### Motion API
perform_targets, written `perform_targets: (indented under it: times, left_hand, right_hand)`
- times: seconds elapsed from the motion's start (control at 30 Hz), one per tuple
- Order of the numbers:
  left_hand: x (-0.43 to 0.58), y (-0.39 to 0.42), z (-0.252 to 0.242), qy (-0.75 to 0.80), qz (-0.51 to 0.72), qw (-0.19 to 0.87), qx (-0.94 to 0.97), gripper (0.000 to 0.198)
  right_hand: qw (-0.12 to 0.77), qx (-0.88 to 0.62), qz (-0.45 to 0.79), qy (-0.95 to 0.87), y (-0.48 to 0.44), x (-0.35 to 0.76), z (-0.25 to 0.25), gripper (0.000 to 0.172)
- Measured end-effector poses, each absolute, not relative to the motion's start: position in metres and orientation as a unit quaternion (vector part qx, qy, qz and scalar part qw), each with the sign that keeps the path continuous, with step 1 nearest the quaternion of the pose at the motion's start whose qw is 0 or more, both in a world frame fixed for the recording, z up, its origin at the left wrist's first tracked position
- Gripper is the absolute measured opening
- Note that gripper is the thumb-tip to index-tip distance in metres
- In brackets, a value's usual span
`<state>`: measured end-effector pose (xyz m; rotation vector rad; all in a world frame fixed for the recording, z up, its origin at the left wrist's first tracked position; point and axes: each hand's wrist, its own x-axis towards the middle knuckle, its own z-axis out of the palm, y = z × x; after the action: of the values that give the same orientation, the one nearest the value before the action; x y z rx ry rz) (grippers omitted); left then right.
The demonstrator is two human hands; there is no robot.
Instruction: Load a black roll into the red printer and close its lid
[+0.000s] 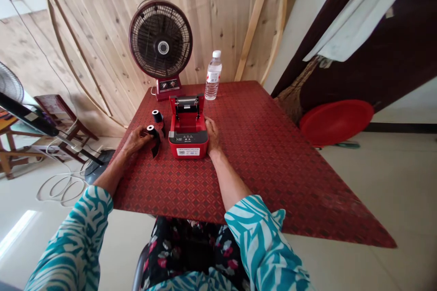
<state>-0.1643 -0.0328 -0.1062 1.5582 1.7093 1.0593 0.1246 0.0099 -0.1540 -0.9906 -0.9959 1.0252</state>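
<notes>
A small red printer (188, 131) with its lid open stands on the red patterned table (259, 154). My right hand (212, 136) rests against the printer's right side, fingers curved along it. My left hand (136, 138) is closed on a black roll (152, 130) with a loose black strip hanging from it, just left of the printer. A second black roll (157, 116) lies on the table behind the first one, untouched.
A dark red table fan (161, 45) stands at the table's far edge, with a clear water bottle (213, 76) to its right. A wooden chair (59, 116) and white cables (58, 186) are on the floor at left. A red basin (336, 120) leans at right.
</notes>
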Motion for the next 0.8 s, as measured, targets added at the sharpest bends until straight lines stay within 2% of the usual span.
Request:
perform_targets:
  times: [0.13,0.23,0.47,0.67,0.8]
  left_hand:
    - [-0.176,-0.021,-0.096,0.629,0.469,0.305,0.540,0.042]
    - [-0.181,0.002,-0.091,0.618,0.504,0.307,0.520,0.049]
    - [-0.172,0.053,-0.097,0.563,0.420,0.438,0.561,0.069]
    - [-0.170,0.061,-0.107,0.591,0.438,0.402,0.546,0.052]
    - [-0.166,0.049,-0.086,0.572,0.509,0.359,0.534,0.044]
  right_hand:
    - [0.645,-0.432,0.449,-0.442,0.010,0.126,-0.154,0.047]
    - [0.646,-0.430,0.447,-0.444,0.011,0.126,-0.156,0.045]
    - [0.650,-0.423,0.454,-0.439,0.013,0.124,-0.157,0.042]
    - [0.649,-0.419,0.460,-0.438,0.012,0.125,-0.152,0.039]
    - [0.650,-0.420,0.456,-0.440,0.010,0.124,-0.150,0.039]
